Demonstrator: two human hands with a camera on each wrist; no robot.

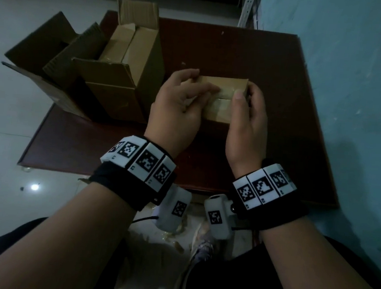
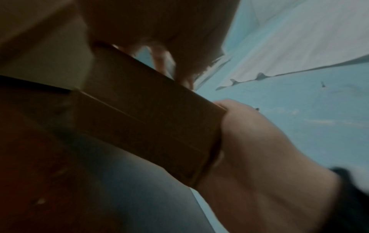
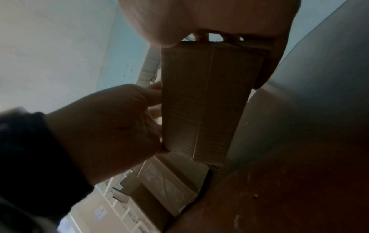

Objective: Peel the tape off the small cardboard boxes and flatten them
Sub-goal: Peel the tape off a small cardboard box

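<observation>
Both hands hold one small cardboard box (image 1: 224, 101) above a dark red-brown table (image 1: 269, 86).

Head view: the left hand (image 1: 177, 102) curls round the box's left end, its fingers lying across the taped top; the right hand (image 1: 247, 117) grips the right end, thumb pressing on the strip of clear tape (image 1: 223, 93) along the seam. A large open carton (image 1: 122, 75) holding more small boxes stands just left of the hands, at the table's left edge. Left wrist view: blurred; the box (image 2: 151, 126) runs diagonally across the frame, the right hand (image 2: 265, 149) clasping its lower end, the left hand's fingers (image 2: 159, 31) above it. Right wrist view: the box (image 3: 205, 102) appears upright with tape down its side; the left hand (image 3: 111, 126) clasps its left edge, and the right hand's fingertips (image 3: 201, 35) hook over its far end.
</observation>
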